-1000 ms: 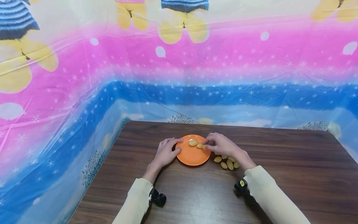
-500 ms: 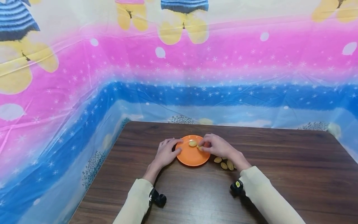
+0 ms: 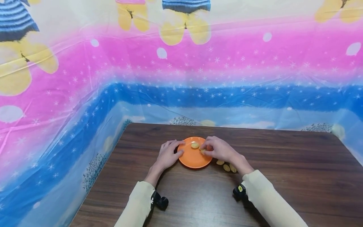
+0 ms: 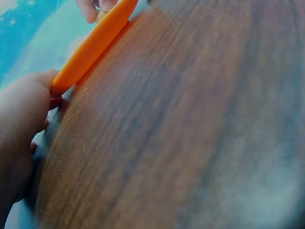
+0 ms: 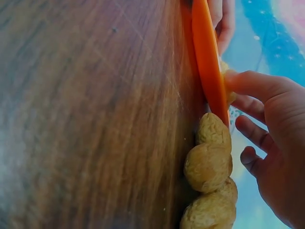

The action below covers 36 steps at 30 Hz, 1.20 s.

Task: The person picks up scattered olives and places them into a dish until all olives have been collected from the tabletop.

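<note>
An orange plate (image 3: 194, 160) lies on the table, with one tan walnut (image 3: 194, 145) near its middle. At the plate's left rim, my left hand (image 3: 168, 154) holds the edge with thumb and fingers. My right hand (image 3: 219, 148) is over the plate's right side, its thumb and fingertips pinching a walnut (image 3: 202, 151) that they mostly cover. Seen from the right wrist, the thumb presses close to the plate's upper surface while the outer fingers (image 5: 255, 131) hang loosely bent. More walnuts (image 5: 208, 167) sit on the table beside the plate, partly hidden under my right wrist in the head view.
The brown wooden table (image 3: 195, 195) reaches forward to a patterned cloth (image 3: 181, 94) hung behind it and along the left side. A black wrist camera (image 3: 160, 201) sits on the left sleeve and another wrist camera (image 3: 239, 191) on the right.
My right hand has moved left, farther over the plate, carrying its walnut down toward the surface. My left hand and the plate have stayed in place.
</note>
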Tool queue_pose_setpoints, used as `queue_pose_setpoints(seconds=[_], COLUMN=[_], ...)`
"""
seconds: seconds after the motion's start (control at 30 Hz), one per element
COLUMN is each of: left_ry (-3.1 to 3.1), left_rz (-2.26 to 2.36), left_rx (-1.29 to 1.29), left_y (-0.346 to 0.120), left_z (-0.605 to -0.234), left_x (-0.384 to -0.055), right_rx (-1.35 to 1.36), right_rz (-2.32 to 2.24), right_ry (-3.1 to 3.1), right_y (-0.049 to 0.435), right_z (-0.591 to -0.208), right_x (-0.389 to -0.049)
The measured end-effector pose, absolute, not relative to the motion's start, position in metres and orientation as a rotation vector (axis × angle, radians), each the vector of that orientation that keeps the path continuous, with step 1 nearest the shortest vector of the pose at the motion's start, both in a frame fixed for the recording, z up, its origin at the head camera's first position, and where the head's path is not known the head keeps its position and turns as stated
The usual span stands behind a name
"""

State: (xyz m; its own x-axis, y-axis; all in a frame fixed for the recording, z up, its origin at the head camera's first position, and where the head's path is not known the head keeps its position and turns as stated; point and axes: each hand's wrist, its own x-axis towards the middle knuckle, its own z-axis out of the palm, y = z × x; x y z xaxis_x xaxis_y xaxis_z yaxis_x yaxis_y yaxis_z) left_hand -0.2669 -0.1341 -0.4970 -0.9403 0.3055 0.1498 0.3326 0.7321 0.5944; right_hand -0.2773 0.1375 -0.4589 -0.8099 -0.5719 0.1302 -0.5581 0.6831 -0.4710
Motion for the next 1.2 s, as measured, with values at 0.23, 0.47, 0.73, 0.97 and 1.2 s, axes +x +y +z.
queue_pose_setpoints(seconds=[0.23, 0.47, 0.73, 0.97, 1.2], left_ry=[-2.874, -2.875, -2.87, -2.887, -2.881], left_rz=[-1.007, -1.006, -1.004, -1.009, -1.016], left_rx=[-0.537, -0.548, -0.55, -0.536, -0.547], left_y=[-0.135, -0.135, -0.135, -0.135, -0.135], left_z=[-0.498, -0.495, -0.497, -0.501, -0.495], left_x=[-0.268, -0.269, -0.268, -0.263, -0.265], right_rx=[-0.962, -0.924, -0.88, -0.852, -0.857], right_rz=[-0.845, -0.953, -0.97, -0.909, -0.934], right_ry=[2.829, 2.818, 2.845, 2.853, 2.875], right_y=[0.141, 0.152, 0.167, 0.179, 0.192], right_z=[-0.459, -0.453, -0.447, -0.453, -0.456], right_x=[-0.277, -0.274, -0.269, -0.265, -0.266])
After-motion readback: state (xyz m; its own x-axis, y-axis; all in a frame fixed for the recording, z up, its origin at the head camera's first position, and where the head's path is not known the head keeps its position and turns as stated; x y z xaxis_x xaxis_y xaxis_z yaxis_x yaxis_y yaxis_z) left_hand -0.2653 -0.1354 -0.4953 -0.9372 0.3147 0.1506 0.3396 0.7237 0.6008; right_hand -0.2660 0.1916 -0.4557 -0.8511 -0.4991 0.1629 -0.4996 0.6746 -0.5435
